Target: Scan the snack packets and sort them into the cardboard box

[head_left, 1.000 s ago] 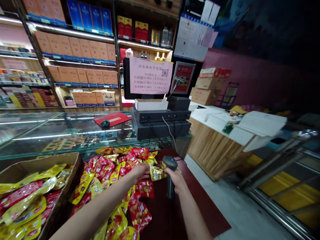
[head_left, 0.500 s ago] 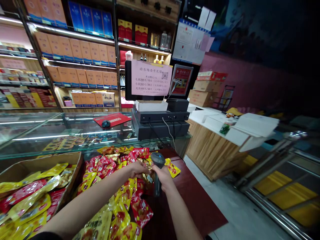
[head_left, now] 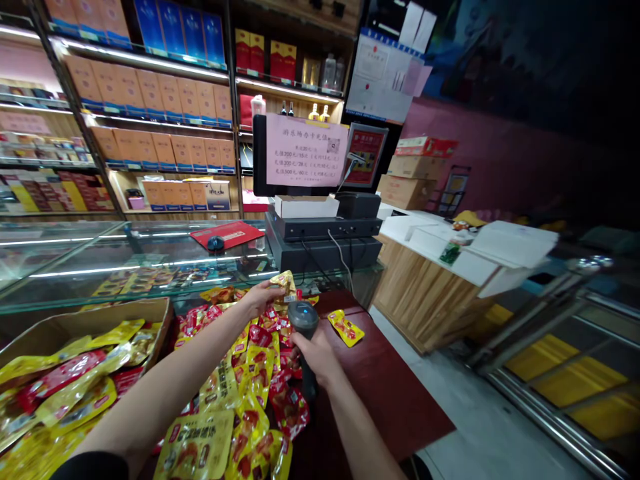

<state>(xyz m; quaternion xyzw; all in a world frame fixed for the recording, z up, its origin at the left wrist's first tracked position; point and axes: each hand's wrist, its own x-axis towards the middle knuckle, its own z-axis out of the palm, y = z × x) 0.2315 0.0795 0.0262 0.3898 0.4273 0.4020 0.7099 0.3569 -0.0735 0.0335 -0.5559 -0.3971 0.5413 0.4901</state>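
My left hand (head_left: pixel 263 297) pinches a gold snack packet (head_left: pixel 285 286), raised above the pile near the glass counter's edge. Wrapped round the handle of a black barcode scanner (head_left: pixel 303 319) is my right hand (head_left: pixel 318 357); the scanner's head sits just below and right of the packet. Beneath both arms spreads a heap of red, yellow and gold snack packets (head_left: pixel 260 370) on the dark red tabletop (head_left: pixel 380 393). One yellow packet (head_left: pixel 346 328) lies apart, right of the scanner.
An open cardboard box (head_left: pixel 163 333) full of similar packets stands at the left. Behind the table runs a glass display counter (head_left: pixel 150 248) with a mouse (head_left: pixel 215 243). A monitor (head_left: pixel 259 157) and black cash drawer (head_left: pixel 325 252) stand ahead. Metal railing (head_left: pixel 555 407) borders the right.
My left hand has lifted the gold packet up and away from my right hand. The scanner has shifted slightly left, and the lone yellow packet is now fully visible.
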